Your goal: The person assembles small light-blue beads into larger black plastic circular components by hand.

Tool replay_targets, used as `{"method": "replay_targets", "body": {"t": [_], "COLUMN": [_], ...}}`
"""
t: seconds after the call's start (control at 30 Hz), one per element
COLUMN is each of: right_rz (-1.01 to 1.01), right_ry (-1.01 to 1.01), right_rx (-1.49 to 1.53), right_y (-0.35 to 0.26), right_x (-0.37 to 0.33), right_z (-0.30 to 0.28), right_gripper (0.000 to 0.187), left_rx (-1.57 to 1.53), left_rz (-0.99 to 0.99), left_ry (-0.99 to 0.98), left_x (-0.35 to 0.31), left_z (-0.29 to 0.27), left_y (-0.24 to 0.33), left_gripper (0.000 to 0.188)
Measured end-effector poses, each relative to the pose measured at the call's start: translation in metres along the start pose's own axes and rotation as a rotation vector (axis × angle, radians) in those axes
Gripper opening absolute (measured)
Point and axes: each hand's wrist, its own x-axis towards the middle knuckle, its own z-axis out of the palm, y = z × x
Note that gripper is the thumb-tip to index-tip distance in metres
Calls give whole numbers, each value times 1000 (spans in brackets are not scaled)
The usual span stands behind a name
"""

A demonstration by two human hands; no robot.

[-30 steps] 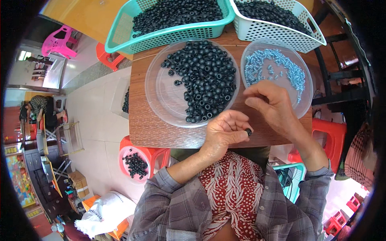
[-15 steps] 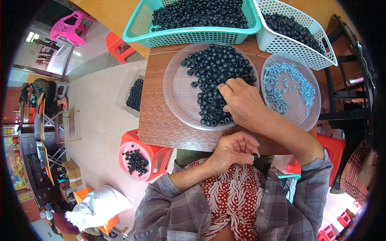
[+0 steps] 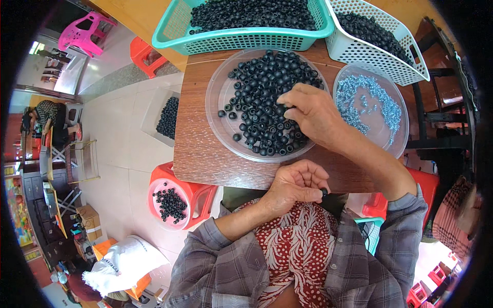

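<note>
My left hand (image 3: 300,186) is closed at the table's front edge, thumb and fingertips pinching one small black round cap (image 3: 324,192). Over the right side of a shallow clear round tub (image 3: 220,137), my right hand (image 3: 314,114) has its fingertips pressed together. Something dark seems to sit between them, too small to make out for sure. Many hollow black caps (image 3: 262,102) lie heaped beneath and beside that hand, with a few loose ones toward the tub's left. A second clear tub (image 3: 377,145) to the right holds small shiny blue pieces (image 3: 389,114).
Behind the tubs stand a green basket (image 3: 241,41) and a white basket (image 3: 370,64), both filled with black caps. Left of the wooden table (image 3: 205,169), a red stool (image 3: 197,197) bears a pink dish (image 3: 156,213) of black pieces. A clear box (image 3: 149,123) sits on the floor.
The caps in the round tub are spread further left and lie differently. My right hand's fingertips have lifted slightly off the heap. My left hand keeps its cap.
</note>
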Motion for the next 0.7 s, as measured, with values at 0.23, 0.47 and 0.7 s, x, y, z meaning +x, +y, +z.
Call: {"method": "replay_targets", "body": {"t": [0.23, 0.47, 0.7], "right_rz": [-215, -279, -299], "right_ry": [58, -199, -245], "right_rx": [-110, -442, -407], "right_y": [-12, -19, -20], "right_x": [24, 57, 63], "right_z": [27, 44, 43], "right_gripper": [10, 8, 6], "left_rx": [-5, -5, 10], "left_rz": [10, 11, 17], "left_ry": [28, 21, 33], "left_x": [-2, 0, 1], "left_z": [0, 0, -2], "left_y": [0, 1, 1], "left_gripper": [35, 34, 34]}}
